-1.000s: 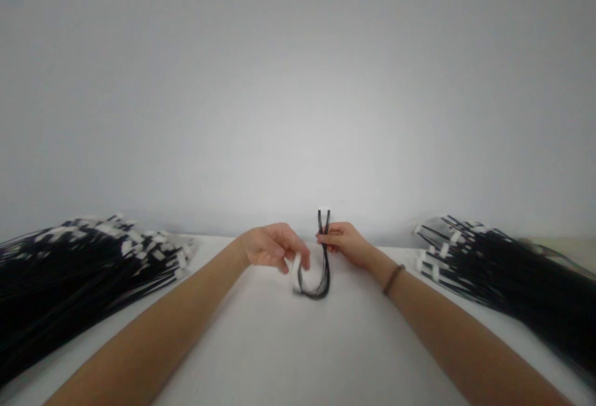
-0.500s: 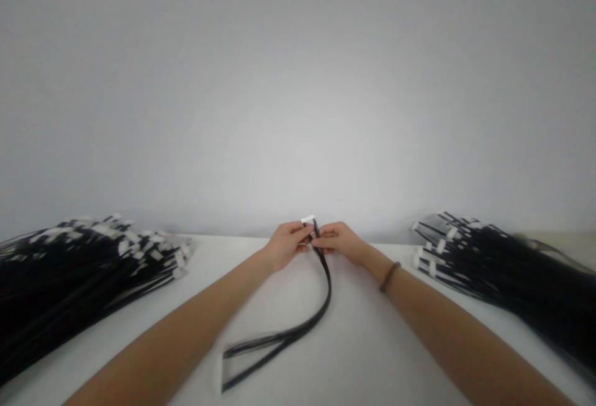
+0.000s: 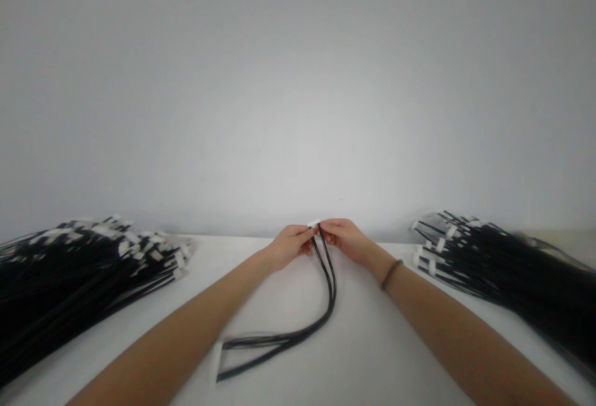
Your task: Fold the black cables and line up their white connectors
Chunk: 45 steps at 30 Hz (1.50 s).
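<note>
A black cable (image 3: 333,294) with white connectors curves over the white table. Its upper white connector (image 3: 313,223) is between my hands, near the table's far edge. My left hand (image 3: 291,246) is closed on the connector's left side, thumb on top. On the other side, my right hand (image 3: 343,238) pinches the same connector where the black strands leave it. Below the hands the strands run in two slightly parted groups. The lower white connector (image 3: 216,361) lies close to my left forearm, with the strands spread in two branches from it.
On the left lies a large pile of black cables (image 3: 69,288) with white connectors. A second cable pile (image 3: 507,269) is on the right. Behind the white table (image 3: 372,344) rises a plain pale wall (image 3: 298,95).
The upper connector has moved slightly right and down, and the strands below it have parted. My right hand has shifted up against it. The lower connector has moved slightly up and left.
</note>
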### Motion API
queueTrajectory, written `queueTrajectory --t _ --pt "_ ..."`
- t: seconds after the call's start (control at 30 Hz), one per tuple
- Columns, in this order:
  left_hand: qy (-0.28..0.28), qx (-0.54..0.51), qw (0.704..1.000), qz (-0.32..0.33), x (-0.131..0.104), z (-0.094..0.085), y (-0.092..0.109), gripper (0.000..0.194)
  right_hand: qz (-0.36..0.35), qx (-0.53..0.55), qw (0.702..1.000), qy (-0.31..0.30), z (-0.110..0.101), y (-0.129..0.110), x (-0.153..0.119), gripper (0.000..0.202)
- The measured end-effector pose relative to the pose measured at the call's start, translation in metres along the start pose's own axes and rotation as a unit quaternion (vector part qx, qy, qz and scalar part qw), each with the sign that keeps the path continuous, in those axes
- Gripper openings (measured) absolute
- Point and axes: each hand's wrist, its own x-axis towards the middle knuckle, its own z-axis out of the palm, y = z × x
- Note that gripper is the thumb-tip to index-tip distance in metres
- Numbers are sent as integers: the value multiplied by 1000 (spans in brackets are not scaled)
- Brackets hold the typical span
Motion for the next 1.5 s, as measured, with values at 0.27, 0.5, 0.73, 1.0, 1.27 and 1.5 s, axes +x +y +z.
queueTrajectory --t 0.27,0.5,0.73,1.0,1.27,1.5 --pt "-4 18 1000 -10 0 1 2 27 11 -2 1000 -1 -1 1 1 16" --pt "-4 6 1000 -16 1 -1 2 25 10 -9 1000 -6 -1 1 1 17" --pt "-16 3 1000 -21 1 -2 1 27 24 -19 999 -14 -2 1 0 16" --pt "-22 3 1000 -20 0 -2 3 27 3 -43 999 -28 -2 3 2 14" --pt "-11 -1 1000 -26 -2 -2 3 24 10 -58 998 -19 -1 2 2 10" --pt "-5 -61 998 -6 -2 -4 2 17 3 -42 999 7 -2 7 4 8"
